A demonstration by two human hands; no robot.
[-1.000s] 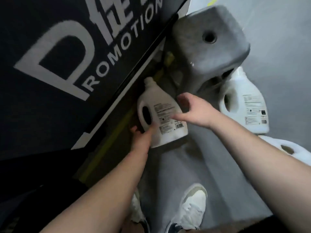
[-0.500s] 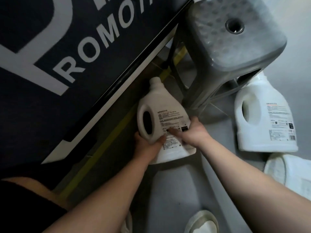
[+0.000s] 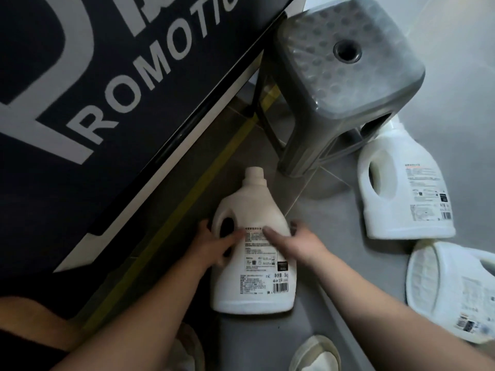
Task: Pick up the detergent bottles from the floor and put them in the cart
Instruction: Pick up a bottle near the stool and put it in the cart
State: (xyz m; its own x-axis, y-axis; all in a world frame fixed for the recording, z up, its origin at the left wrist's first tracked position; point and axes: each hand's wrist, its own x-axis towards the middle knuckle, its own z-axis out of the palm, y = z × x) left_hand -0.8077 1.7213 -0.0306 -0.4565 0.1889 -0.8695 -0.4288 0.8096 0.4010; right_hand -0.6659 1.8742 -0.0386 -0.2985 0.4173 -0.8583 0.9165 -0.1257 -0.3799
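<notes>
- The detergent bottle (image 3: 254, 287) is found lying flat on the grey floor (image 3: 348, 269), clasped between both hands. Its long axis runs straight away from the wrists, cap farthest and base nearest the forearms.
- The left hand (image 3: 211, 245) is closed on the handle side, with the thumb laid across the front beside the handle hole.
- The right hand (image 3: 297, 245) is wrapped round the opposite flank, with the thumb on the label. Neither hand is nearer (both sit level, below the bottle's shoulder).
- A two-handed lift is judged to come next.
- The body is white, smooth, rigid-looking plastic, flat-faced with rounded shoulders.
- Right of the right hand, a second bottle (image 3: 401, 188) and a third bottle (image 3: 450, 290) are noted lying down.
- Beyond the right hand stands a grey dimpled stool (image 3: 334, 84).
- No cart is identified in view.
</notes>
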